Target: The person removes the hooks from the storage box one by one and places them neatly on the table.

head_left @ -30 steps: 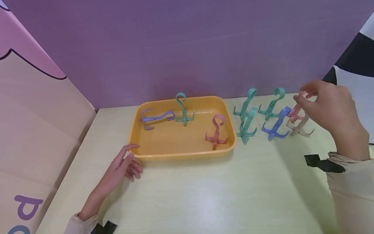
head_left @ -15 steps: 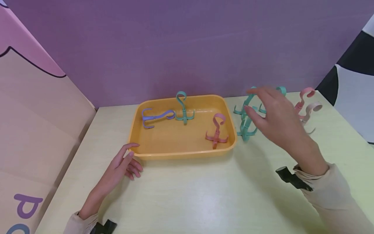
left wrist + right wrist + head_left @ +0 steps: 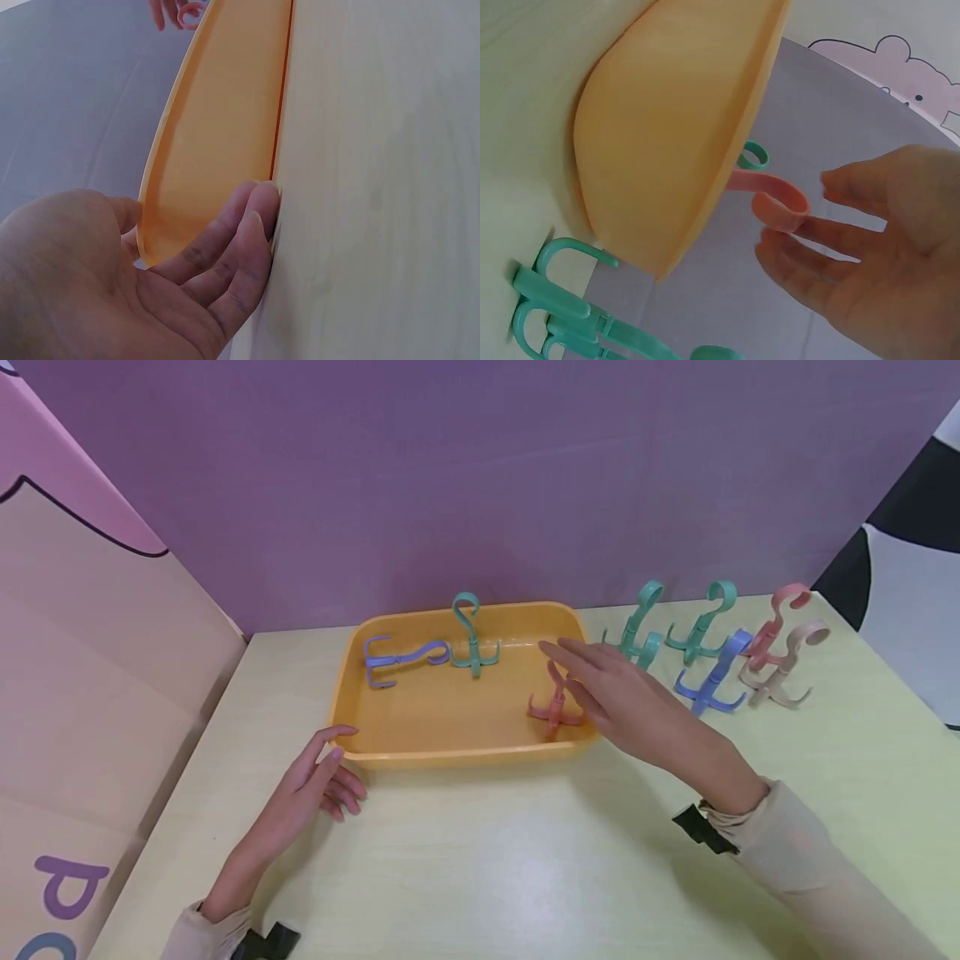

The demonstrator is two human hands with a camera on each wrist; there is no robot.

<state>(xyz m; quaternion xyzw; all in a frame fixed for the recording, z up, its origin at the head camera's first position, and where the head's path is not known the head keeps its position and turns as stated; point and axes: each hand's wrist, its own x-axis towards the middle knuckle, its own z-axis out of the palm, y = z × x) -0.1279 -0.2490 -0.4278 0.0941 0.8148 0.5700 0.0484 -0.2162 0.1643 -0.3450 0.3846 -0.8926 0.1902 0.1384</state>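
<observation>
My left hand (image 3: 311, 781) holds the near left corner of a yellow tray (image 3: 442, 758), index finger over the rim and the other fingers against the outer wall in the left wrist view. Over the tray's right end is my right hand (image 3: 630, 706), its fingers spread around the curled top of a pink swivel hook (image 3: 553, 710). In the right wrist view the fingertips are right at the pink hook's loop (image 3: 780, 214), with the thumb apart from it. A purple hook (image 3: 405, 660) lies at the tray's left; a green hook (image 3: 472, 647) stands beside it.
Several more hooks stand right of the tray: green ones (image 3: 701, 635), a purple one (image 3: 712, 681), a pink one (image 3: 768, 635) and a beige one (image 3: 783, 672). A purple wall panel (image 3: 480, 485) rises behind the table (image 3: 480, 868).
My right hand has moved left from the pink and beige hooks at the far right, past the green ones, to the pink hook in the tray. The left hand stays at the corner.
</observation>
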